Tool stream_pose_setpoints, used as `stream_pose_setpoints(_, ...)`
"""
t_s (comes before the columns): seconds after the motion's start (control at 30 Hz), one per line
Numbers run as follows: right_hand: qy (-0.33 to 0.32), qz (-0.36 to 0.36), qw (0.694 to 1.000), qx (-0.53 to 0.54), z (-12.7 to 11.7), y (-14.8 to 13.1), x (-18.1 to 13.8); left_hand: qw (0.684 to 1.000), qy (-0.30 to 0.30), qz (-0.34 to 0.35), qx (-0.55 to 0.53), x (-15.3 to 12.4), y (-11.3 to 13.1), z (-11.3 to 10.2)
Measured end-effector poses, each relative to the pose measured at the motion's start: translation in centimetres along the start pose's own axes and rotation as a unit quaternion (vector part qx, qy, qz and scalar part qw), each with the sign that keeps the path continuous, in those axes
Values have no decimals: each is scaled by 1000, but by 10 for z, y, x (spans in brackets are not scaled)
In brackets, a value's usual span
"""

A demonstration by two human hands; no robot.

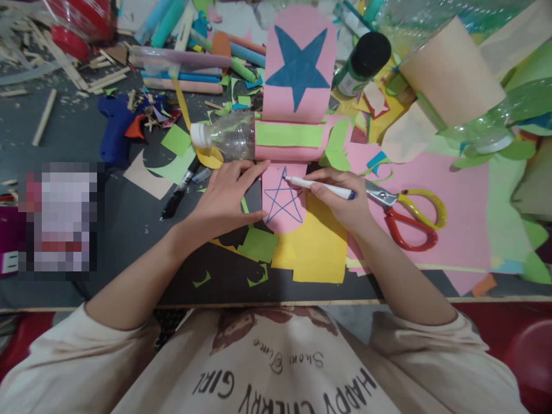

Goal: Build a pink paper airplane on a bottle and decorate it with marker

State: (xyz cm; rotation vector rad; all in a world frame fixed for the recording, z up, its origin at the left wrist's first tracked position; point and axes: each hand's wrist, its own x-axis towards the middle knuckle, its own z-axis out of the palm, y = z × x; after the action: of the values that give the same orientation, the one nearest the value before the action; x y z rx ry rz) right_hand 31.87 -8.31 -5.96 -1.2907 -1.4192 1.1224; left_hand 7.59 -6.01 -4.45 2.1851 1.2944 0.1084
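In my right hand [340, 195] is a white marker [321, 187] with a dark blue end, its tip on the top of a blue outlined star [283, 201]. The star is drawn on a rounded pink paper flap [297, 172]. My left hand [230, 195] has its fingers spread, touching the flap's left edge. Behind the flap lies a clear plastic bottle [233, 135], wrapped in pink paper with a light green strip [288, 135]. A second pink flap beyond it bears a solid blue star [297, 60].
Red and yellow scissors [414, 218] lie on pink paper at right. A glue bottle [362, 63] with a black cap stands behind. At left are a blue glue gun [114, 126], a black pen [179, 192] and wood sticks [45, 118]. Yellow paper [321, 247] lies near the table edge.
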Motion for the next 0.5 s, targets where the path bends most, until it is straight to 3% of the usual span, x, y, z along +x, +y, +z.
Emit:
stream_pose_setpoints(0.13, -32, -4, 999, -20, -1, -3, 1, 1000, 8, 2, 1, 0, -1, 1)
stream_pose_setpoints(0.33, -3, -4, 1000, -7, 0, -3, 0, 1000, 8, 4, 4, 0, -1, 1)
stream_pose_setpoints(0.5, -42, -15, 999, -26, -2, -1, -1, 1000, 5, 3, 6, 0, 0, 0)
